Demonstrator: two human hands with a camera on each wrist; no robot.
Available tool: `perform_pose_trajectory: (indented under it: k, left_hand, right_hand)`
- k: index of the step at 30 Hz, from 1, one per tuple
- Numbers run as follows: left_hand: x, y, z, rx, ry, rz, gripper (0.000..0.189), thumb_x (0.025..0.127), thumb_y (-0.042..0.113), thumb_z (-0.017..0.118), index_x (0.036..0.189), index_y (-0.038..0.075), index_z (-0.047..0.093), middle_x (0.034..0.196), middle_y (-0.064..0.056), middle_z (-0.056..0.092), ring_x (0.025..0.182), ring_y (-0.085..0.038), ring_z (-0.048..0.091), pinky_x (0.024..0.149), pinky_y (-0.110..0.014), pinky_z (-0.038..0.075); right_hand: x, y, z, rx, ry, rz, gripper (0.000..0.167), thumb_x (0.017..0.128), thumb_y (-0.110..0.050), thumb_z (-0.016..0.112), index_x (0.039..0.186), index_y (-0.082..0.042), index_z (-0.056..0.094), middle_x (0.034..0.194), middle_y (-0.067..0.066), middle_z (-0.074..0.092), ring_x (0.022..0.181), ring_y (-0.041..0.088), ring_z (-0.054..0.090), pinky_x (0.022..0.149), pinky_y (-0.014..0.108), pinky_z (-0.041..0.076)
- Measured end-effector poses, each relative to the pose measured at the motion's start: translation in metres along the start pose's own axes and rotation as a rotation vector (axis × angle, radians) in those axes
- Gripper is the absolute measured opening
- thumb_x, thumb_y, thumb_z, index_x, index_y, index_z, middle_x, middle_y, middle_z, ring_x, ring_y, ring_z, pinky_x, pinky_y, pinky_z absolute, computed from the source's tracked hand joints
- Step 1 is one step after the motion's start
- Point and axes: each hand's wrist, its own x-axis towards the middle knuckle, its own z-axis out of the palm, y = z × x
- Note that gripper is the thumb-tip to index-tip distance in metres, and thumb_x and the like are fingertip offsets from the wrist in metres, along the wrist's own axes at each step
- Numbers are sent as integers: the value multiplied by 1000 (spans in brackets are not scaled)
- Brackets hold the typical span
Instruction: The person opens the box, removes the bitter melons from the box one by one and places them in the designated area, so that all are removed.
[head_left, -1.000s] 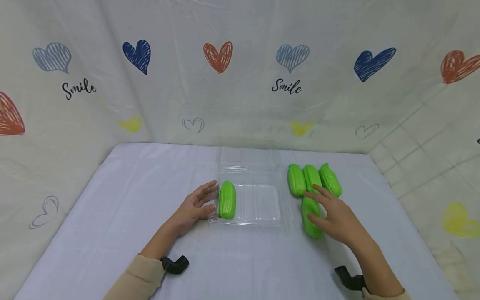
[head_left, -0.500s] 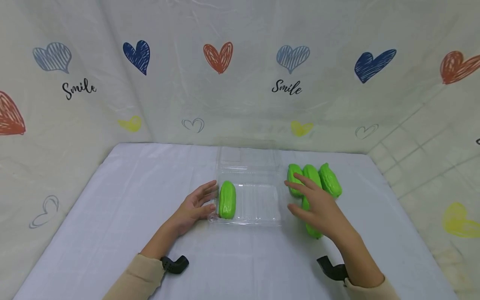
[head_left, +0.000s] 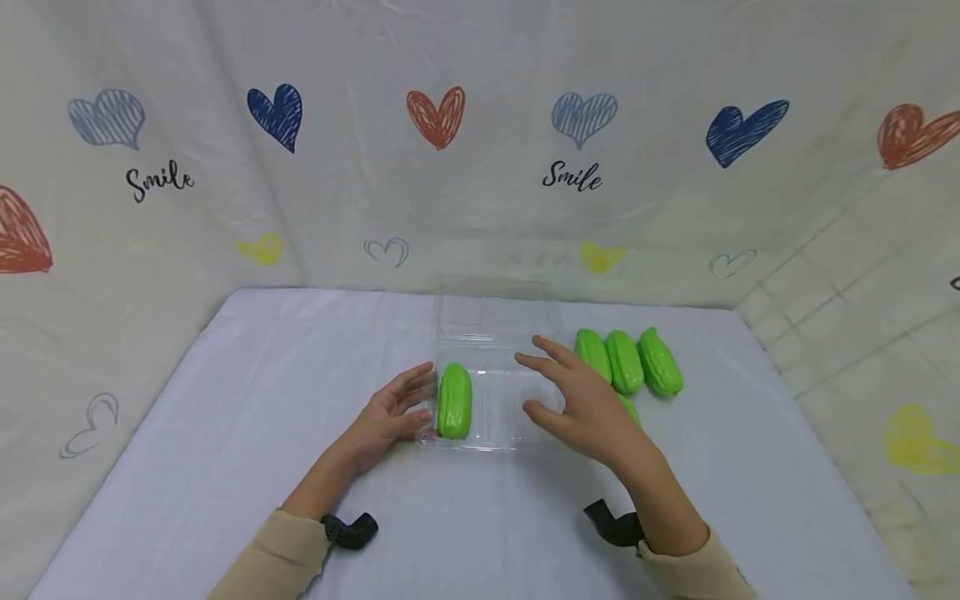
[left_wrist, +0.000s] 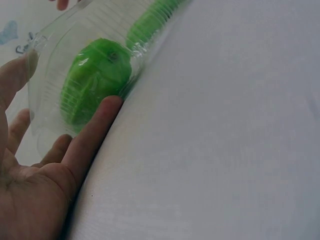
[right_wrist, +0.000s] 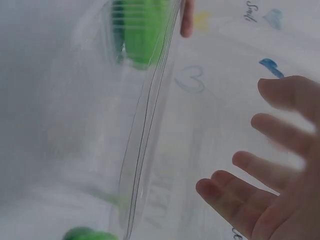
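A clear plastic clamshell box [head_left: 517,425] lies unfolded on the table with its lid towards the back. One green, ridged, gourd-shaped vegetable [head_left: 454,402] lies at the left end of its base. My left hand [head_left: 390,423] rests against the box's left side, fingers extended; in the left wrist view a finger [left_wrist: 95,132] lies low along the clear wall. Over the right part of the box, my right hand [head_left: 588,404] hovers with spread fingers and holds nothing. Several matching green vegetables [head_left: 624,362] lie right of the box, one partly hidden behind my right hand.
A white cloth covers the table [head_left: 315,350]. Behind it hangs a pale curtain [head_left: 495,208] printed with hearts and "Smile". Each wrist carries a black camera mount [head_left: 351,531].
My right hand has moved left, from above the loose green vegetables to above the box, carrying nothing. The left hand, the box and the vegetables have stayed put.
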Motion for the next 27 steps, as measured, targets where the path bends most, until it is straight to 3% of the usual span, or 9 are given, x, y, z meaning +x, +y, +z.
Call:
perform_pose_trajectory:
  k: [10,27]
  left_hand:
    - [-1,0,0,-6,-3,-4,72,96,8,65,157,21,29,162,-6,29,149,-31,28,96,-42,53]
    - [-1,-2,0,2,-5,-2,74,95,16,68,157,22,29,162,-4,28,149,-30,28,98,-45,51]
  right_hand:
    - [16,-16,22,41,-29,-15,55,89,-27,71,142,-22,57,157,4,40,139,30,46,100,53,48]
    - [29,-24,44,81,-82,-15,55,90,-26,70,143,-23,55,157,4,39,138,29,47,97,51,51]
